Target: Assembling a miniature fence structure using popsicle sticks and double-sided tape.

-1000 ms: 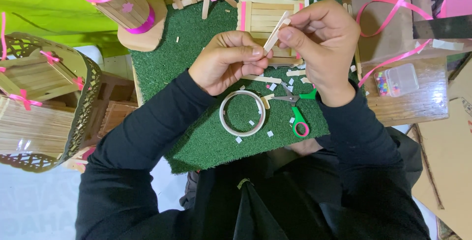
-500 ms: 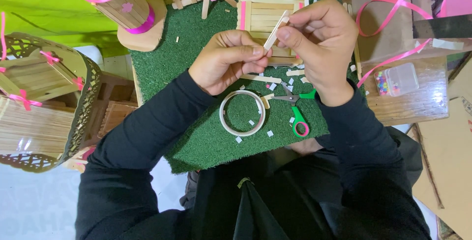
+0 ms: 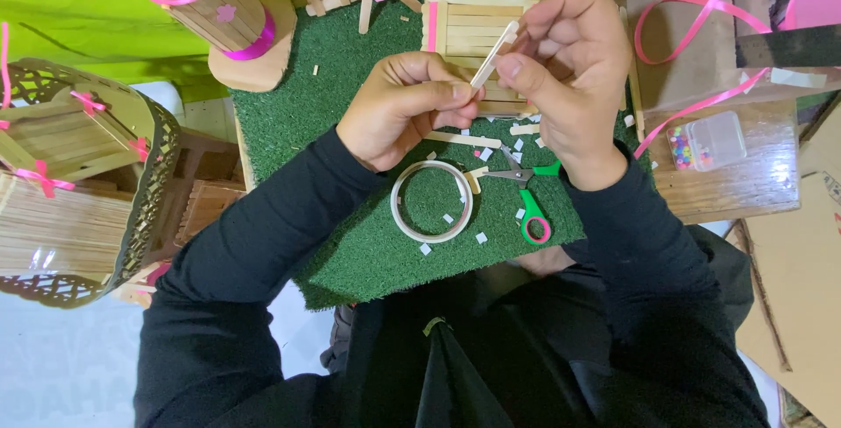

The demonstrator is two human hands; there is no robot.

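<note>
Above the green turf mat point(image 3: 350, 244), both hands meet over one pale wooden craft stick point(image 3: 492, 58); the stick is thin, flat and round-ended, tilted with its upper end toward the right, and a small white patch shows near that upper end; the left hand point(image 3: 405, 104) is curled, thumb and fingers pinched shut on the stick's lower end; the right hand point(image 3: 574, 64) closes thumb and forefinger on its upper part, the other fingers bent loosely behind. Just beneath the hands lies a flat panel of joined sticks point(image 3: 464, 34) with a pink strip along its left edge; loose sticks and small white scraps are scattered on the mat near it; a ring of white tape point(image 3: 431, 201) lies flat on the mat below the left hand, and green-handled scissors point(image 3: 524, 193) lie just beside it, blades closed as far as can be seen. At upper left a stick-walled cylinder holder point(image 3: 210, 3) with pink bands stands on a round wooden base, its inside lined pink; at right, a small clear plastic box point(image 3: 710, 141) on a wooden board point(image 3: 745, 184) holds tiny coloured bits, too small to tell apart.
</note>
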